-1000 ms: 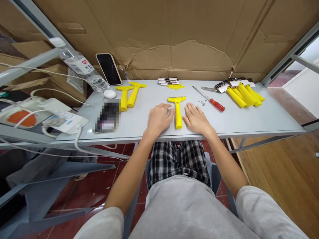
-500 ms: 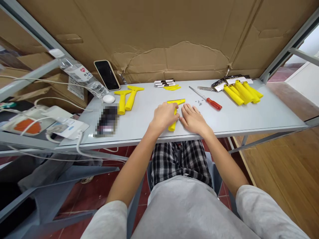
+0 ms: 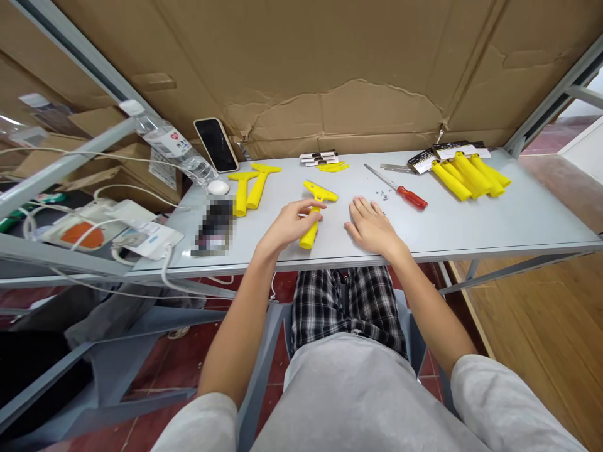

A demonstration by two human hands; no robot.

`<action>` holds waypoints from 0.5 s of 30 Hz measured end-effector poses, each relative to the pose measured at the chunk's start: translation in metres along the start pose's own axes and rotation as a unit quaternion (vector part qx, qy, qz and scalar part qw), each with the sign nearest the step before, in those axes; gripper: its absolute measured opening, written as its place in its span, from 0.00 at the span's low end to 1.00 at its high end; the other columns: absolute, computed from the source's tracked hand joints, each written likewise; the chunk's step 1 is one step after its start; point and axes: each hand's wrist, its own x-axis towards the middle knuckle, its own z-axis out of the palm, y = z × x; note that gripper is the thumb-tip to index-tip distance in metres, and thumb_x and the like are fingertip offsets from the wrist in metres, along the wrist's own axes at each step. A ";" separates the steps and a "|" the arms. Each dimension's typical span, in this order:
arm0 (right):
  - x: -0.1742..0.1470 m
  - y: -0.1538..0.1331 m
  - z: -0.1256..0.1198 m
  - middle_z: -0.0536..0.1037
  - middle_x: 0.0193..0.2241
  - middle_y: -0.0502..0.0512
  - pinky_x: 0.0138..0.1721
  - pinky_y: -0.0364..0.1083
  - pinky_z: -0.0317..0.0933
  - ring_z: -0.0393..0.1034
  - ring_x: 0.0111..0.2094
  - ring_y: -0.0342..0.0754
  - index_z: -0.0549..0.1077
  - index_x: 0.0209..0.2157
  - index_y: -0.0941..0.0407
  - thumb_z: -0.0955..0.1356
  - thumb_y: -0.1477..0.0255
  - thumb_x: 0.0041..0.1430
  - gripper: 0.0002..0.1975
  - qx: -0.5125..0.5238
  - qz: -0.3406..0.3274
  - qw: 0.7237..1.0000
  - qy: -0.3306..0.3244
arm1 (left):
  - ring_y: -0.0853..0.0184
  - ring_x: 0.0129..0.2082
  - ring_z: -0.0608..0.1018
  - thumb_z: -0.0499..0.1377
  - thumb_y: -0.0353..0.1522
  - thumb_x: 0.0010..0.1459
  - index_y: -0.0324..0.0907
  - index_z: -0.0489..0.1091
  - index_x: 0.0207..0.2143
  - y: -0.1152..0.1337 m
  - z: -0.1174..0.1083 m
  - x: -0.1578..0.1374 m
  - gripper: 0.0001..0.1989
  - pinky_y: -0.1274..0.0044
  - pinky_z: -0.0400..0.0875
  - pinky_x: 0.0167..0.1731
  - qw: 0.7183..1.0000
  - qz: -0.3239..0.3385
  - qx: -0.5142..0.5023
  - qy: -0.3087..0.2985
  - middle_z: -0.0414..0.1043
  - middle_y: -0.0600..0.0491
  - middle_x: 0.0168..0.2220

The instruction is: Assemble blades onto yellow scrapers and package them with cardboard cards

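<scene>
Scraper [image 3: 309, 237]: lying within the left hand [image 3: 293, 223], its wide head sticking out beyond the fingers and the handle's end showing on the body side; whether it is touching the table [image 3: 490, 229] beneath, I cannot tell.
Left hand: grasping the handle just below the head, thumb and fingers curling round it.
Right hand: resting palm down on the table, to the right of the left hand, fingers spread and holding nothing.
Tilt: the scraper is slanting, its head leading away and to the right of the left hand; a firm hold near the head should be giving the best control of that wide end.
Edge: too small to make out, so fingertips would best be staying off the head's far side.
Metal bits [image 3: 384, 196]: lying just past the right hand; a forward slide of that hand could be scattering them.
Screwdriver [image 3: 411, 197]: lying beyond and right of the right hand, apart from it.
Other scrapers [image 3: 242, 196]: lying farther left of the left hand, leaving its side uncrowded.
</scene>
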 end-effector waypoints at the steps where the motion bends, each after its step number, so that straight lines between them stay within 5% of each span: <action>1: 0.000 -0.001 -0.001 0.45 0.84 0.69 0.90 0.65 0.37 0.39 0.88 0.61 0.56 0.83 0.69 0.54 0.56 0.81 0.42 -0.001 0.001 1.000 0.000 | 0.58 0.42 0.86 0.59 0.36 0.68 0.43 0.82 0.59 -0.002 0.001 0.000 0.22 0.66 0.83 0.49 0.999 0.005 0.035 0.012 0.87 0.45 0.47; 8: -0.004 -0.005 -0.007 0.47 0.84 0.68 0.90 0.64 0.38 0.40 0.88 0.62 0.58 0.82 0.69 0.56 0.58 0.81 0.40 0.003 0.006 1.000 -0.002 | 0.47 0.52 0.84 0.61 0.36 0.68 0.36 0.68 0.72 0.018 0.018 0.008 0.33 0.60 0.77 0.59 0.968 -0.011 0.246 0.044 0.83 0.44 0.43; 15: -0.004 -0.005 -0.007 0.49 0.84 0.68 0.90 0.65 0.40 0.42 0.88 0.63 0.59 0.82 0.69 0.56 0.58 0.81 0.40 0.009 0.002 1.000 0.007 | 0.42 0.57 0.84 0.59 0.36 0.72 0.32 0.71 0.69 0.034 0.037 0.020 0.28 0.59 0.76 0.61 0.956 -0.009 0.293 0.031 0.84 0.37 0.49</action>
